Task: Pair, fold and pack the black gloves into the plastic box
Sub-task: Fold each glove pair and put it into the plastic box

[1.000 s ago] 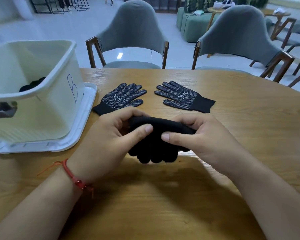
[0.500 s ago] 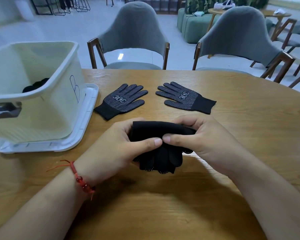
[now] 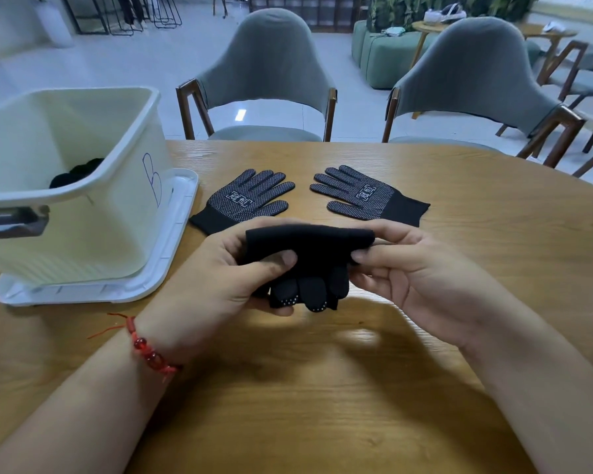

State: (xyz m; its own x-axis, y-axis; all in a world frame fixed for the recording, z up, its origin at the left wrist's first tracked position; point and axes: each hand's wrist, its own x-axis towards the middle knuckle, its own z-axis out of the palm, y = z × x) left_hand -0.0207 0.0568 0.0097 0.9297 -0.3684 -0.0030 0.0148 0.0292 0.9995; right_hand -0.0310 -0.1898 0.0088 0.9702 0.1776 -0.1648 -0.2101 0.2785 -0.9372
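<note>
Both hands grasp a folded pair of black gloves [image 3: 308, 254] just above the table [image 3: 322, 388]. The left hand [image 3: 226, 275] pinches the bundle's left end, and the right hand [image 3: 401, 265] pinches its right edge. The dangling fingertips likely need tucking under and the cuffs kept level, or the fold may spring open. The plastic box [image 3: 100, 217] stands near the left hand. One loose glove [image 3: 247, 200] and another glove [image 3: 363, 198] lie flat just beyond.
</note>
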